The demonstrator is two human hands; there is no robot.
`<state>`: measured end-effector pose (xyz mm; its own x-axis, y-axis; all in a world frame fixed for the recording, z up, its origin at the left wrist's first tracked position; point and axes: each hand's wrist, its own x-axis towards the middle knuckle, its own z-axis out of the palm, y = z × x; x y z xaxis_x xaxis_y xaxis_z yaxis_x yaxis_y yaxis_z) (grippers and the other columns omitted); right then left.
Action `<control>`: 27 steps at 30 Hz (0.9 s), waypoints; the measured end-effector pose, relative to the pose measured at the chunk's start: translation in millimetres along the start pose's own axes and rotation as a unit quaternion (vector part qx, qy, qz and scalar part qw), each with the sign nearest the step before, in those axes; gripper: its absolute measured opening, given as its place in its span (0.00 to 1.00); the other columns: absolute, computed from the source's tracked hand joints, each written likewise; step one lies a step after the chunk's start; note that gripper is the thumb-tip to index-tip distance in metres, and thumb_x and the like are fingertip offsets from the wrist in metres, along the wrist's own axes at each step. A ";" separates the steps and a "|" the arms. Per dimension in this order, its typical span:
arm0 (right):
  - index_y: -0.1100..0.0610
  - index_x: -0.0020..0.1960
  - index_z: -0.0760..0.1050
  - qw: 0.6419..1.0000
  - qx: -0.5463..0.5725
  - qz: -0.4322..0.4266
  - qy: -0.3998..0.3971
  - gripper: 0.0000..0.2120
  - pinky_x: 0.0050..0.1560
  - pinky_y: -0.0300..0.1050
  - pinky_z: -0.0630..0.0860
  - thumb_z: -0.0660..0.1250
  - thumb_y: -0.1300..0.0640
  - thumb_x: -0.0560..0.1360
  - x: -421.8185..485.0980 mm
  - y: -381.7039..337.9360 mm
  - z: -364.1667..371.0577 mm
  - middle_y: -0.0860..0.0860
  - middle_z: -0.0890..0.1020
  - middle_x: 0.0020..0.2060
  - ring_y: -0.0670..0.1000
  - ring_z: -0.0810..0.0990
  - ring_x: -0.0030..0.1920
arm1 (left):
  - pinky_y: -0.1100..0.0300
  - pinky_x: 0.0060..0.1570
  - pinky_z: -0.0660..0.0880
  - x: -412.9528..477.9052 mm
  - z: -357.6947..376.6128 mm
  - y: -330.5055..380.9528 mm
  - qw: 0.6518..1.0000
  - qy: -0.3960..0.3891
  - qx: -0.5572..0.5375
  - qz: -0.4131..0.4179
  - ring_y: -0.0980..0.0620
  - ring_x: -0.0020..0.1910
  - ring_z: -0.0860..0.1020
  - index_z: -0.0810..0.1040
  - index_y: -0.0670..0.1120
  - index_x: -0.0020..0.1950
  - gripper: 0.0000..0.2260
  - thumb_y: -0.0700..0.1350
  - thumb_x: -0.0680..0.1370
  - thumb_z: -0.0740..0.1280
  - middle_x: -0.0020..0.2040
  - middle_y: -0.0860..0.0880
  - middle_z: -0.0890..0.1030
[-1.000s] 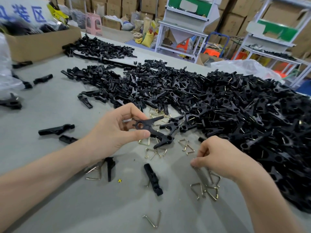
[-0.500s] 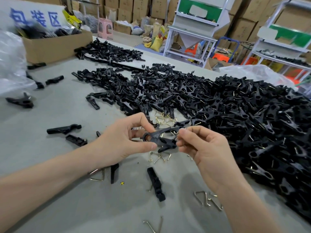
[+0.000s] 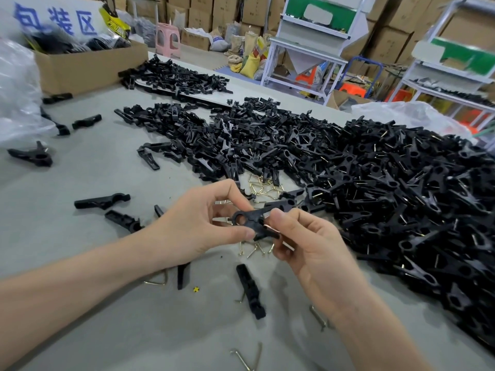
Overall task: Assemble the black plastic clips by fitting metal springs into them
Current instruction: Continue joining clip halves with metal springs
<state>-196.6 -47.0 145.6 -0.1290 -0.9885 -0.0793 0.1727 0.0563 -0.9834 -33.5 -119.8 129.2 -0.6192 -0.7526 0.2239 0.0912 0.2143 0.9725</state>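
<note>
A black plastic clip (image 3: 250, 219) is held above the grey table (image 3: 80, 180) between both hands. My left hand (image 3: 198, 223) pinches its ringed end with thumb and forefinger. My right hand (image 3: 308, 245) grips the clip's other end, thumb on top, and a glint of brass spring (image 3: 266, 226) shows at its fingertips. Loose brass springs (image 3: 263, 187) lie just beyond the hands, and more springs (image 3: 257, 247) lie under them.
A big heap of black clips (image 3: 388, 199) covers the table's right and far side. Loose clip halves (image 3: 101, 202), (image 3: 250, 290) and single springs (image 3: 247, 357) lie near my arms. A cardboard box (image 3: 88, 65) and clear plastic bag (image 3: 18, 97) stand far left.
My right hand came up from the springs on the table to the clip's free end and now grips it there. The left hand kept hold of the clip.
</note>
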 end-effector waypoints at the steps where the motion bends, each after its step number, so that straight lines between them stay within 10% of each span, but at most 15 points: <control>1: 0.53 0.26 0.75 1.000 0.006 0.003 -0.011 0.11 0.32 0.36 0.67 0.73 0.49 0.60 -0.2 0.0 0.3 0.53 0.75 0.30 0.45 0.69 0.29 | 0.54 0.46 0.80 0.0 0.2 0.0 1.000 -0.001 0.001 -0.002 0.44 0.49 0.81 0.77 0.48 0.40 0.10 0.41 0.65 0.77 0.44 0.49 0.83; 17: 0.58 0.31 0.79 0.984 0.150 0.061 -0.069 0.15 0.30 0.34 0.71 0.81 0.51 0.57 0.6 4.2 -0.5 0.52 0.78 0.32 0.44 0.70 0.29 | 0.58 0.43 0.78 -4.2 0.1 4.2 0.999 0.004 0.028 0.032 0.35 0.43 0.80 0.80 0.47 0.41 0.09 0.43 0.64 0.76 0.45 0.41 0.83; 27: 0.59 0.33 0.82 0.992 0.092 0.033 -0.074 0.20 0.30 0.33 0.68 0.83 0.47 0.51 0.4 5.4 1.5 0.50 0.73 0.25 0.44 0.68 0.26 | 0.66 0.43 0.75 -2.9 -2.4 6.3 0.953 0.019 0.270 0.138 0.60 0.36 0.77 0.82 0.49 0.44 0.10 0.51 0.67 0.75 0.35 0.61 0.78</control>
<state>-194.3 -47.3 140.5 0.0317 -0.9941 -0.1034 0.3530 0.1079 -0.9294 -29.3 -117.7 134.8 -0.6005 -0.6410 0.4781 -0.1745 0.6885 0.7039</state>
